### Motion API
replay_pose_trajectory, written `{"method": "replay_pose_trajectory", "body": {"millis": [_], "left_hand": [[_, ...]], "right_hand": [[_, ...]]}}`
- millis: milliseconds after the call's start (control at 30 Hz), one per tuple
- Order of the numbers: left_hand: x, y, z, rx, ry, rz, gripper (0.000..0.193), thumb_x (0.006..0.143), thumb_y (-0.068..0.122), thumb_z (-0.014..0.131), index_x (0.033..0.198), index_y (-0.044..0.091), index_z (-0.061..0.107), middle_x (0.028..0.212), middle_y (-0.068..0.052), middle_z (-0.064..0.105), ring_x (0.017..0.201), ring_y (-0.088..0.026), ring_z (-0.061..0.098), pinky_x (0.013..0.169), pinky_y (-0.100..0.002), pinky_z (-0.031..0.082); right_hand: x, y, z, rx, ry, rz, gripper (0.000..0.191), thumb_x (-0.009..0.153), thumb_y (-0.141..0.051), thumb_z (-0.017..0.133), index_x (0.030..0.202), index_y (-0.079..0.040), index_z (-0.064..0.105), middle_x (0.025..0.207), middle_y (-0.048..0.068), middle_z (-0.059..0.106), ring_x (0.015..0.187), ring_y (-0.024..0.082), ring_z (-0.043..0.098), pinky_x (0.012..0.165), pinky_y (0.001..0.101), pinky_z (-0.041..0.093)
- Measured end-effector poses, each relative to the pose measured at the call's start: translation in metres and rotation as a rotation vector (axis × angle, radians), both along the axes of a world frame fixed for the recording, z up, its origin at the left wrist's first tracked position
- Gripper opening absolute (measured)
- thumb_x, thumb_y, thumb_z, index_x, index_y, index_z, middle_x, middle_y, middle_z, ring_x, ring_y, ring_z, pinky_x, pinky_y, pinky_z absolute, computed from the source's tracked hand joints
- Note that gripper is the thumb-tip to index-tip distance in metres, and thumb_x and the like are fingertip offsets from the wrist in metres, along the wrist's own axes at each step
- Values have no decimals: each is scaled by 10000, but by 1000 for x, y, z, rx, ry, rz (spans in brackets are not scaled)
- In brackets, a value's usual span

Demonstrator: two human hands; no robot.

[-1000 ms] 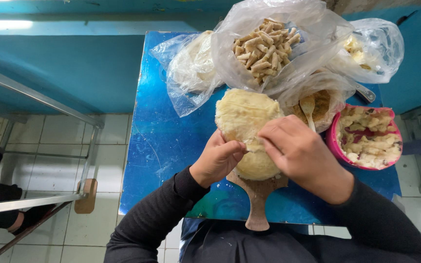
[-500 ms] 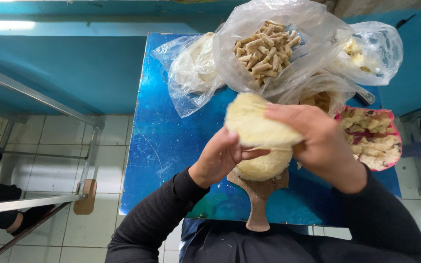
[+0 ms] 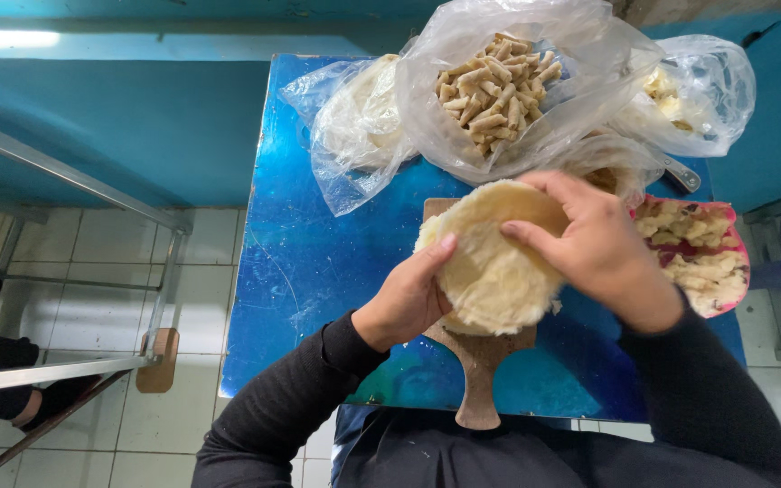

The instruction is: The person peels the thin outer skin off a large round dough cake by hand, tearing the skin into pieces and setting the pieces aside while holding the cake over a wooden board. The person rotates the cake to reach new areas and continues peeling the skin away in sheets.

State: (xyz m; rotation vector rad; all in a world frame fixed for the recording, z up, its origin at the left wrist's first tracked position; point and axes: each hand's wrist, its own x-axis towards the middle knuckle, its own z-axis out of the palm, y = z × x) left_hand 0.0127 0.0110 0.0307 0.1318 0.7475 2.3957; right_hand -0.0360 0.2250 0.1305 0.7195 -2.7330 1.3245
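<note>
Head view. A pale round of dough (image 3: 490,262) is held over a wooden paddle board (image 3: 479,361), whose handle points toward the person; the board sits directly beneath the fingers, probably so that the dough has a surface to come down on. The left hand (image 3: 404,298) supports the dough's near-left edge, thumb pressed flat against the rim and the remaining fingers hidden under it. The right hand (image 3: 603,248) arches over the far-right edge, fingers (image 3: 535,237) curled and lying on the upper face, gripping the rim. Both forearms converge from below in dark sleeves. Beyond the fingertips, on the blue tabletop (image 3: 318,271), lie a clear bag of short pale sticks (image 3: 494,90) and, right of the right hand, a pink bowl (image 3: 741,271) of filling.
</note>
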Motion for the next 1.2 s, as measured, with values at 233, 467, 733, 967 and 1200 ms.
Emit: {"method": "replay_pose_trajectory", "body": {"millis": [233,467,733,967,1200], "left_hand": [[7,12,-8,126,22,112,632,1109,487,319,1619,115,289,1605,-58,421,1478,-206,426,1256,-414,337],[10,14,-16,95,132,187,714,1111,553,272,1626,58,280,1589,-114,431,1473,-241,428,1243,-418,358],[13,13,-15,26,157,182,628,1084,313,434,1639,107,224,1591,-85,399,1449,-201,422,1225,-382,339],[12,11,-20,67,245,143,607,1071,226,432,1616,-2,289,1575,-152,443,1485,-255,428,1274,-400,317],[19,5,-23,-515,760,213,521,1105,226,367,1561,-26,368,1581,-139,442,1515,-241,385,1277,-340,281]], "right_hand": [[39,-28,-4,28,492,-72,246,852,-97,827,1044,-78,674,1056,101,608,1027,312,598,886,416,507],[46,-37,-11,-15,272,80,194,815,-115,796,966,-50,691,980,102,692,934,302,665,823,384,531],[48,-38,-15,-35,281,80,117,848,-78,757,941,-49,692,965,93,702,905,299,658,808,376,526],[48,-35,-5,-106,149,61,125,879,-83,752,990,-46,705,958,87,705,857,259,705,746,340,550],[55,-36,-2,-38,268,24,139,853,-64,755,977,-43,695,944,97,703,883,294,698,762,361,552]]}}
